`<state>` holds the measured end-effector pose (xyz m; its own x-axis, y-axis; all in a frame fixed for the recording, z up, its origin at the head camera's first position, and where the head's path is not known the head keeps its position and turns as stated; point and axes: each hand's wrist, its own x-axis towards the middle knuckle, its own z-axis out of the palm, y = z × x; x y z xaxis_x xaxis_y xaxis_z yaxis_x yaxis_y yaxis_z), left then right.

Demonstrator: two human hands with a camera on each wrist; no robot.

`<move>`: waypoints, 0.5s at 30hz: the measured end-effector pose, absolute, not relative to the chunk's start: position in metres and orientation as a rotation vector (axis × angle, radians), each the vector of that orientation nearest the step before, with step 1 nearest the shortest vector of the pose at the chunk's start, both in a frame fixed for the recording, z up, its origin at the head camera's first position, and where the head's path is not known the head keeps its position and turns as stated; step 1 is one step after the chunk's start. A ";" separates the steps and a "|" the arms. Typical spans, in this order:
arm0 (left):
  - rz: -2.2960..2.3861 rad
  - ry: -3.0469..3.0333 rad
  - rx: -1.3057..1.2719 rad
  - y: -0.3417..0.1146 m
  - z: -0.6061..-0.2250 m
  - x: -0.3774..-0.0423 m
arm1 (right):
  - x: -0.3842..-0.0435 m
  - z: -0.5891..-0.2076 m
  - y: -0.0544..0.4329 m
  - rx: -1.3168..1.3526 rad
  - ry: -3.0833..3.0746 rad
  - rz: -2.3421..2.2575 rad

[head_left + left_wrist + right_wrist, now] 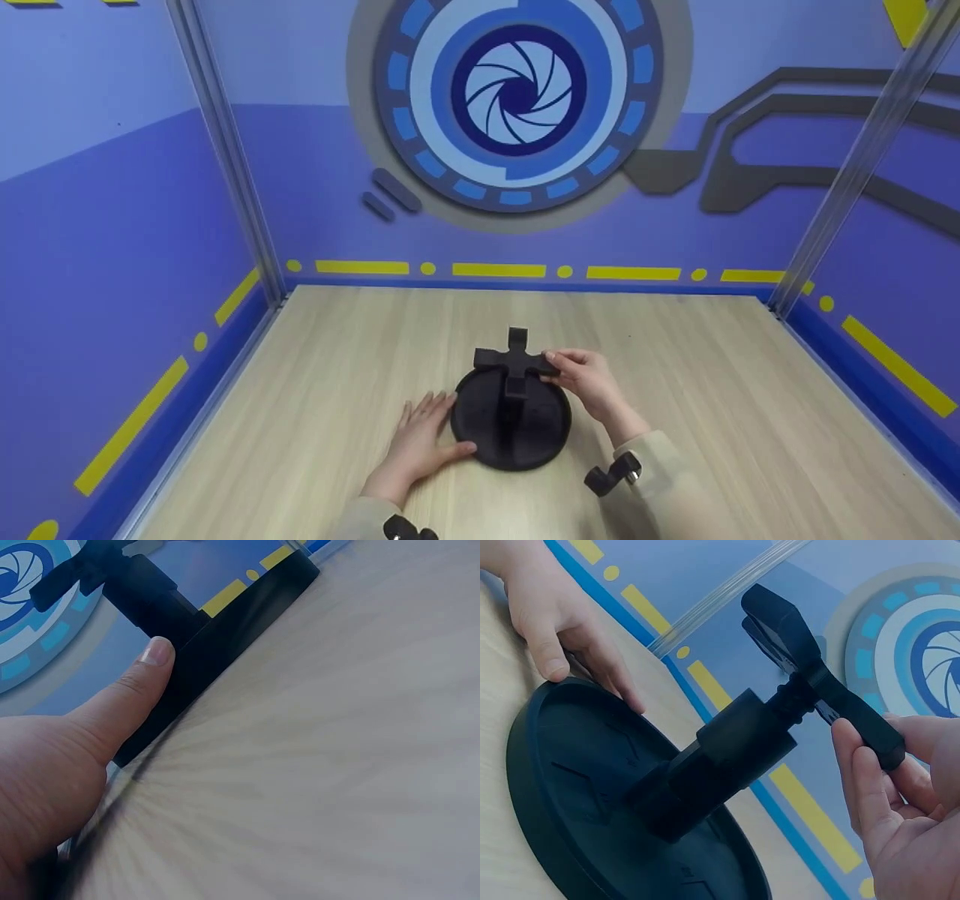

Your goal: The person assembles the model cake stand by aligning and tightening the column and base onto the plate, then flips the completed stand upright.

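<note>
A black stand has a round, rimmed base (577, 840), a short thick post (735, 750) and a threaded stem (791, 697) that carries a cross-shaped head (517, 361). The base lies on the wooden table. My right hand (592, 381) pinches the right arm of the cross between thumb and fingers, as the right wrist view shows up close. At the base's left edge, my left hand (424, 442) rests with fingers spread and thumb straight against the rim. The left thumb (127, 697) touches the base's side in the left wrist view.
The pale wooden table (360, 337) is bounded by blue panels with yellow markings (499, 270). Metal posts (225, 142) stand at its back corners. Black clip-like mounts (615, 474) sit on both wrists, over light sleeves.
</note>
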<state>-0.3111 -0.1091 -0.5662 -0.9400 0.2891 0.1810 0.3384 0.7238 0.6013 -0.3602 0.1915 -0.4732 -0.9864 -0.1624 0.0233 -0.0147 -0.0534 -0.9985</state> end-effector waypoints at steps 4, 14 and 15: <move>-1.011 -2.854 -0.510 -0.109 -0.567 -0.312 | -0.360 -0.476 0.191 -0.178 2.096 -2.173; -1.028 -2.859 -0.503 -0.109 -0.566 -0.312 | -0.358 -0.480 0.190 -0.168 2.078 -2.182; -1.030 -2.860 -0.503 -0.109 -0.566 -0.311 | -0.358 -0.481 0.190 -0.166 2.080 -2.185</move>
